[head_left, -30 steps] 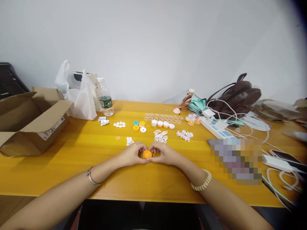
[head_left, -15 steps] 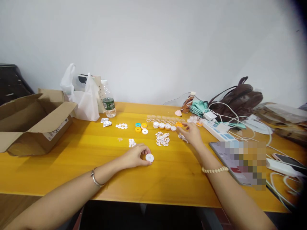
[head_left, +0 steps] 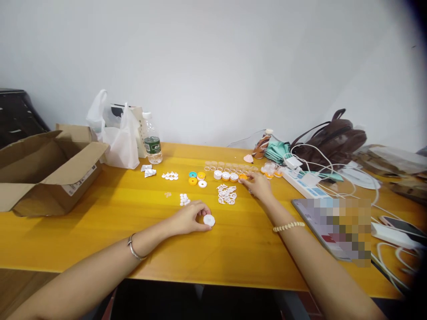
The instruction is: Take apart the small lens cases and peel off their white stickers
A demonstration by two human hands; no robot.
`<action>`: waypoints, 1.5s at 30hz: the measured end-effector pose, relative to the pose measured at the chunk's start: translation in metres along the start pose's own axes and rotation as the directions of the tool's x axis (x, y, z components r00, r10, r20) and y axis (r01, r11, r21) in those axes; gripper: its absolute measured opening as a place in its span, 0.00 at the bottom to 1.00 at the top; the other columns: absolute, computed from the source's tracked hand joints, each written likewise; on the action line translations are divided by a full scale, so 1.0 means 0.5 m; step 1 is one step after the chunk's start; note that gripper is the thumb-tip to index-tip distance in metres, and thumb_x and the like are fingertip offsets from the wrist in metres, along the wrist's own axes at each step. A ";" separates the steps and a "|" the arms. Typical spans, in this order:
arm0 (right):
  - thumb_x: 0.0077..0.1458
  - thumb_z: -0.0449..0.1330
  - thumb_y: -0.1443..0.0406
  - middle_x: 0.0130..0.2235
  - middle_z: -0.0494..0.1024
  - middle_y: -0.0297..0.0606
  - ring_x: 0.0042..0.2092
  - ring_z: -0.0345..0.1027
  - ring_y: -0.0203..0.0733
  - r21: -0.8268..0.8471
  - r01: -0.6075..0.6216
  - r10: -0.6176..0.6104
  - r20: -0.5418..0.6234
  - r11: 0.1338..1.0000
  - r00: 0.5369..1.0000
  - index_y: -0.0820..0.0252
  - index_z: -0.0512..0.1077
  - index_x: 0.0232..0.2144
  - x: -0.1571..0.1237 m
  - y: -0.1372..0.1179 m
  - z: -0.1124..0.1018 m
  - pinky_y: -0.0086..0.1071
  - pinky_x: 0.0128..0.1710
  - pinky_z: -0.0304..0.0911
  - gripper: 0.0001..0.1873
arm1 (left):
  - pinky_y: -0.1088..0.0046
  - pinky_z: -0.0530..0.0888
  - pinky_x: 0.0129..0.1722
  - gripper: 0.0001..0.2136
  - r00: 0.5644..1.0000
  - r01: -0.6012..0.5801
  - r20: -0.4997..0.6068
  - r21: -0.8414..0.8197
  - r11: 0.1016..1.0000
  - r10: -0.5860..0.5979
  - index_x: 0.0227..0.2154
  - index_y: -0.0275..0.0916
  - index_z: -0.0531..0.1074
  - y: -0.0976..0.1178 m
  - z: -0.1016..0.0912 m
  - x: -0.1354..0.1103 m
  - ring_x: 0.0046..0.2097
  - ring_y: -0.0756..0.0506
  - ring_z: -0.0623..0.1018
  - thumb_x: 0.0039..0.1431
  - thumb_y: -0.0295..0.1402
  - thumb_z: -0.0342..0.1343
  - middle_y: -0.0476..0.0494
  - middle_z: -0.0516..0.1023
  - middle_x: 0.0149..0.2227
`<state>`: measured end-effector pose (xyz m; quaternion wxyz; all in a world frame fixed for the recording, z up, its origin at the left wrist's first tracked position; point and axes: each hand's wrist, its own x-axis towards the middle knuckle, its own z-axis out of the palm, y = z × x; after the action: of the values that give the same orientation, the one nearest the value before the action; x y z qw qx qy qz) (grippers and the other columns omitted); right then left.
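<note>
Low over the table, my left hand (head_left: 195, 218) pinches a round white plastic disc (head_left: 209, 220) by its edge. Farther forward, my right hand (head_left: 258, 184) has its fingertips closed on an orange ring-like cap (head_left: 243, 176). This cap sits at the right end of a row of round white caps (head_left: 226, 176), on top of the last one. Just nearer lies a pile of white openwork plastic pieces (head_left: 227, 194). More small white pieces are partly hidden under my right hand. Left of the row is a cluster of blue, orange and white discs (head_left: 197, 179).
Clear cylinders (head_left: 230, 167) line up behind the caps. Small white parts (head_left: 170, 176) and white domes (head_left: 184, 199) lie left. A cardboard box (head_left: 50, 173), plastic bag (head_left: 120, 142) and water bottle (head_left: 152, 140) stand left. A power strip (head_left: 303, 184), cables and tablet (head_left: 320, 229) lie right.
My right hand has moved left and slightly nearer, bringing the orange cap onto the last white cap of the row. My left hand keeps the white disc in nearly the same place.
</note>
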<state>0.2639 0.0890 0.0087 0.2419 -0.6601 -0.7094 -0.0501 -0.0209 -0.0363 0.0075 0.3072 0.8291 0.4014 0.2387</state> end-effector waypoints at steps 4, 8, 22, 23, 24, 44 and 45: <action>0.48 0.57 0.52 0.35 0.75 0.44 0.36 0.67 0.46 0.106 -0.041 0.044 -0.026 0.994 0.999 0.63 0.72 0.41 -0.001 0.000 -0.003 0.36 0.36 0.59 0.23 | 0.73 0.66 0.35 0.14 1.000 0.007 0.004 0.005 1.000 -0.007 0.35 0.38 0.69 0.001 -0.001 0.000 0.36 0.48 0.69 0.46 0.38 0.60 0.46 0.70 0.34; 0.51 0.54 0.53 0.32 0.74 0.41 0.33 0.65 0.42 0.362 0.024 0.026 -0.134 0.932 0.991 0.63 0.71 0.36 -0.020 -0.029 -0.034 0.34 0.35 0.59 0.19 | 0.73 0.66 0.36 0.14 1.000 -0.004 0.009 0.006 1.000 0.004 0.36 0.38 0.69 -0.005 0.001 0.000 0.37 0.47 0.69 0.46 0.37 0.60 0.46 0.71 0.35; 0.35 0.64 0.44 0.26 0.68 0.32 0.29 0.59 0.36 0.515 0.520 -0.716 0.323 0.681 0.619 0.61 0.66 0.27 -0.170 -0.213 -0.062 0.29 0.30 0.53 0.27 | 0.74 0.65 0.35 0.17 0.999 -0.041 0.022 0.035 0.999 0.040 0.36 0.38 0.70 0.002 -0.010 -0.002 0.36 0.48 0.69 0.45 0.41 0.61 0.47 0.71 0.33; 0.36 0.64 0.45 0.27 0.68 0.32 0.29 0.59 0.36 0.515 0.520 -0.716 0.324 0.682 0.619 0.61 0.66 0.27 -0.170 -0.212 -0.060 0.29 0.31 0.53 0.27 | 0.74 0.65 0.35 0.17 0.999 -0.037 0.028 0.029 0.999 0.036 0.36 0.37 0.70 0.002 -0.012 -0.003 0.35 0.48 0.69 0.45 0.41 0.62 0.47 0.71 0.33; 0.37 0.64 0.45 0.27 0.68 0.32 0.29 0.59 0.36 0.519 0.517 -0.716 0.324 0.681 0.618 0.61 0.66 0.28 -0.169 -0.209 -0.058 0.29 0.31 0.53 0.26 | 0.75 0.66 0.34 0.17 0.999 -0.031 0.041 0.012 0.999 0.031 0.36 0.37 0.70 0.001 -0.015 -0.004 0.35 0.48 0.69 0.45 0.41 0.62 0.47 0.72 0.33; 0.48 0.62 0.61 0.32 0.70 0.33 0.35 0.62 0.35 0.714 0.332 -0.757 0.420 0.616 0.501 0.61 0.69 0.35 -0.164 -0.191 -0.050 0.28 0.37 0.58 0.13 | 0.73 0.68 0.40 0.08 0.984 -0.115 0.138 0.033 0.993 0.110 0.38 0.38 0.72 0.005 -0.026 -0.010 0.37 0.49 0.72 0.59 0.32 0.50 0.44 0.71 0.37; 0.48 0.62 0.61 0.32 0.69 0.33 0.35 0.62 0.35 0.712 0.335 -0.757 0.420 0.617 0.500 0.60 0.69 0.35 -0.163 -0.191 -0.049 0.28 0.37 0.58 0.13 | 0.73 0.68 0.41 0.08 0.984 -0.122 0.133 0.042 0.992 0.116 0.38 0.38 0.71 0.005 -0.026 -0.010 0.38 0.48 0.72 0.59 0.31 0.49 0.44 0.71 0.37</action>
<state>0.1801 -0.0069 0.0207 0.1043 -0.2537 -0.9051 0.3249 -0.0307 -0.0373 0.0173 0.2971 0.8729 0.3361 0.1918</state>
